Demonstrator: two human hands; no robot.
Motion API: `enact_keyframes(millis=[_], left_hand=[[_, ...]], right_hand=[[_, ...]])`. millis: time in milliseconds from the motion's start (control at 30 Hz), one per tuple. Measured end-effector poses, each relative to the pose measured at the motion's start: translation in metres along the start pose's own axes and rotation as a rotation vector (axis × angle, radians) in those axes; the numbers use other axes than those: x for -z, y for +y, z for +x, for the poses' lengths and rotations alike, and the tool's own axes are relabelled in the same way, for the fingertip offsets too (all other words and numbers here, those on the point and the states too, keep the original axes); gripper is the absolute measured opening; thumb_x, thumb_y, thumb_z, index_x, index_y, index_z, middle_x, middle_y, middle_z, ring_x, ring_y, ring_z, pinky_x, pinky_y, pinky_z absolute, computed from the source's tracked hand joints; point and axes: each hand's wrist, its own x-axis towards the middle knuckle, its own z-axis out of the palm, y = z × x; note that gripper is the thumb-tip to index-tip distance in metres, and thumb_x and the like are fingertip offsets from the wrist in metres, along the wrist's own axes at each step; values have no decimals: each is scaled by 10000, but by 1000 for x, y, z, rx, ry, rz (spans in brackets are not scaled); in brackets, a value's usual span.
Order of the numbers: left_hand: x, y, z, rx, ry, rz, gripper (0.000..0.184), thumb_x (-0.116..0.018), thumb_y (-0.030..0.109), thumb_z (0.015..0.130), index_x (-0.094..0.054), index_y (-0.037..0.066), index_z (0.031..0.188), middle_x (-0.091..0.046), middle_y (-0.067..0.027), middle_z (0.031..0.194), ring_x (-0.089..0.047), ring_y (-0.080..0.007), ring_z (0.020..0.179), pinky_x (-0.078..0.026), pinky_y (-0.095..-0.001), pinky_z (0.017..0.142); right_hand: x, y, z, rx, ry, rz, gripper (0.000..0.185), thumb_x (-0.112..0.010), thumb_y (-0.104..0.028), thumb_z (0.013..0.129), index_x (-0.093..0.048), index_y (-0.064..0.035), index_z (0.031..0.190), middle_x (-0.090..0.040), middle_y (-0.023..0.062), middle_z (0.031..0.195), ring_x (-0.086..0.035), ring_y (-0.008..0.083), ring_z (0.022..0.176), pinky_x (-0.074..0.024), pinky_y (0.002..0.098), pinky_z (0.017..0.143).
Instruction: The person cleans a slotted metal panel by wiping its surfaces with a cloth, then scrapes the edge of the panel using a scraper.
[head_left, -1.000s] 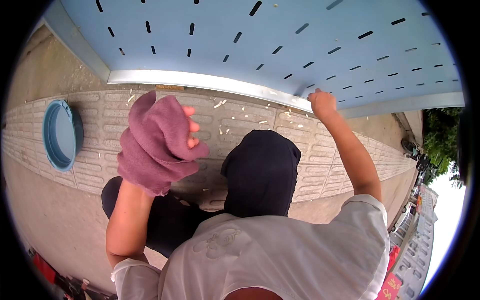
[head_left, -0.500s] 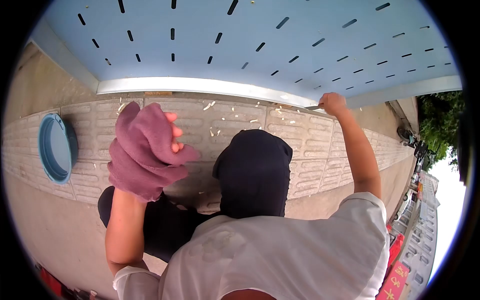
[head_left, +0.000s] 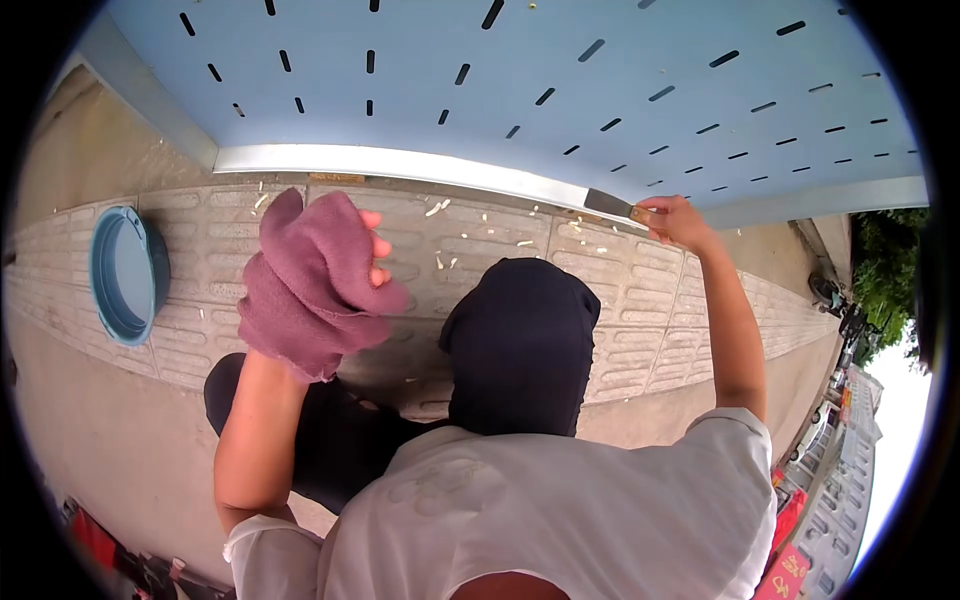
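Note:
A crumpled purple cloth [head_left: 305,285] is draped around my left hand [head_left: 376,248], so only some fingertips show at its right side. These fingers curl against the cloth, held above the pavement. At the right, my right hand [head_left: 682,222] grips the handle of a scraper [head_left: 607,204] with a flat dark blade. The blade points left and lies along the pale metal edge strip [head_left: 400,163] at the bottom of a blue slotted panel [head_left: 420,90]. Whether the blade presses on the strip is hard to tell.
A blue plastic basin [head_left: 160,290] stands on the textured paving [head_left: 620,290] at the left. Several pale scraps [head_left: 437,208] are scattered below the panel. My bent knee [head_left: 520,340] is in the middle. Parked vehicles, trees and red signs are at the far right.
My right hand has turned, so more of the scraper blade shows against the edge strip. My left hand still holds the cloth. The whole view has shifted slightly.

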Motion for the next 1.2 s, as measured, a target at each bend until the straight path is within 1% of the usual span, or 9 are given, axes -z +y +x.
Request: enact_keyframes(millis=[167, 300, 467, 667, 733, 900, 1000, 1133, 1200], left_hand=[[4, -4, 4, 35, -53, -135, 317, -699, 89, 790, -579, 56, 1081, -643, -15, 911, -610, -81, 834, -491, -213, 745], [9, -8, 2, 3, -53, -117, 311, -699, 106, 796, -579, 61, 1080, -642, -11, 922, -607, -81, 857, -490, -218, 770], [28, -40, 17, -728, -75, 769, 280, -540, 154, 926, -526, -33, 1134, -647, -112, 913, -653, -207, 744, -547, -274, 676], [18, 0, -13, -145, -18, 195, 296, -621, 155, 879, -544, 4, 1121, -640, -77, 899, -637, -167, 720, -532, -250, 671], [22, 2, -18, -136, -17, 142, 298, -636, 131, 864, -541, 11, 1120, -636, -68, 887, -632, -149, 714, -527, -245, 669], [31, 4, -29, -10, -58, -317, 293, -621, 52, 846, -559, 11, 1130, -646, -74, 930, -628, -123, 781, -516, -222, 715], [37, 8, -34, -50, -132, -286, 295, -597, 46, 859, -562, 3, 1149, -652, -87, 962, -630, -126, 822, -518, -225, 743], [53, 7, -39, 26, -239, -641, 303, -586, 50, 873, -549, -17, 1166, -651, -107, 960, -632, -148, 819, -532, -251, 733], [59, 10, -42, 109, -242, -847, 292, -573, 71, 887, -550, -21, 1163, -649, -116, 946, -633, -163, 795, -534, -258, 712]], right_hand=[[-39, -23, 11, -73, -174, 696, 391, -555, -210, 906, -531, -162, 1293, -564, 41, 690, -454, 100, 495, -366, 237, 431], [-58, -42, 16, -115, -164, 358, 418, -594, -308, 880, -541, -199, 1280, -610, 86, 760, -594, 177, 590, -472, 302, 504], [-72, -56, 27, 108, 114, -301, 446, -604, -357, 839, -550, -201, 1253, -652, 179, 966, -617, 336, 919, -487, 410, 825], [-93, -60, 45, 234, 202, -390, 370, -536, -286, 872, -584, -140, 1209, -639, 213, 1003, -605, 359, 951, -481, 418, 849], [-93, -79, 37, 257, 193, -406, 355, -514, -268, 881, -593, -116, 1192, -633, 223, 1017, -599, 367, 965, -478, 424, 859], [-87, -116, 40, -46, 15, -226, 350, -471, -260, 891, -600, -63, 1150, -652, 188, 877, -632, 278, 543, -540, 398, 579], [-91, -99, 73, -10, -14, -232, 366, -491, -274, 874, -602, -45, 1137, -657, 180, 873, -627, 288, 535, -542, 394, 579], [-98, -97, 97, -93, 10, -300, 411, -540, -308, 841, -601, -32, 1139, -611, 219, 1066, -642, 338, 890, -512, 377, 816], [-115, -58, 127, 76, 157, -410, 322, -516, -259, 850, -642, -47, 1056, -632, 187, 933, -628, 286, 650, -535, 367, 656]])
